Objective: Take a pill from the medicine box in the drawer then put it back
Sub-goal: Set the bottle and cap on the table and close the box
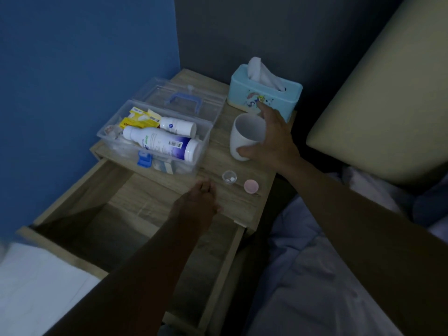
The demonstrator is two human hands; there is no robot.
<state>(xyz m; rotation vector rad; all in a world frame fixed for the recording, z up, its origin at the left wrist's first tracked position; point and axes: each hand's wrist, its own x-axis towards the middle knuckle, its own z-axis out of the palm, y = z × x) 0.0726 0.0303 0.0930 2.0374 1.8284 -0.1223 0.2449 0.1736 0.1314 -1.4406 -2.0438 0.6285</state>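
The clear plastic medicine box (106,138) stands open on the nightstand top, its lid with a blue handle folded back; white bottles and yellow packets lie inside. A small open pill jar (229,177) with white pills stands near the front edge, and its pink cap (251,186) lies beside it. My left hand (201,202) hovers just left of the jar with its fingertips bunched together; I cannot see anything between them. My right hand (269,139) is spread around a white cup (244,137), thumb on its near side and fingers past its far rim.
The wooden drawer (72,253) below the nightstand top is pulled wide open under my left forearm. A light blue tissue box (266,95) stands at the back right. A bed with pale sheets (315,275) and a cream headboard (388,105) lie to the right.
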